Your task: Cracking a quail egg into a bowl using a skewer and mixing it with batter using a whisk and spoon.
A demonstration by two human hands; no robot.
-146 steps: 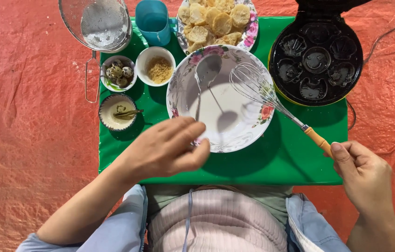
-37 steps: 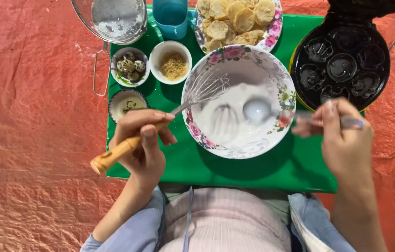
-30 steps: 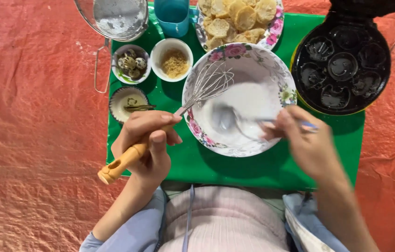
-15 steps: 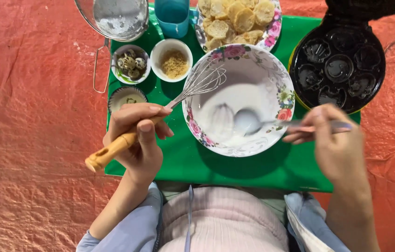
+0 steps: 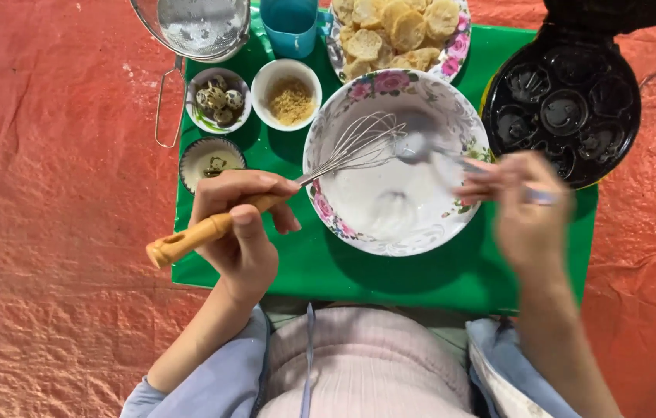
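My left hand (image 5: pixel 244 224) grips the wooden handle of a wire whisk (image 5: pixel 347 151), whose wires reach over the left rim of a floral bowl (image 5: pixel 463 124) holding white batter. My right hand (image 5: pixel 525 205), blurred by motion, holds a metal spoon (image 5: pixel 421 147) by its handle. The spoon's bowl is lifted over the far part of the batter, close to the whisk wires.
A green mat (image 5: pixel 390 275) lies on an orange tarp. On it: a black moulded griddle (image 5: pixel 564 112) at right, a plate of round fried pieces (image 5: pixel 398 31), a blue cup (image 5: pixel 291 23), a sieve (image 5: pixel 196 23), and three small bowls of quail eggs (image 5: pixel 218 101), brown crumbs (image 5: pixel 289 97) and sauce (image 5: pixel 210 161).
Earlier my right hand held the whisk; now the left holds it and the right has the spoon. In the last second the spoon swept through the batter toward the whisk.
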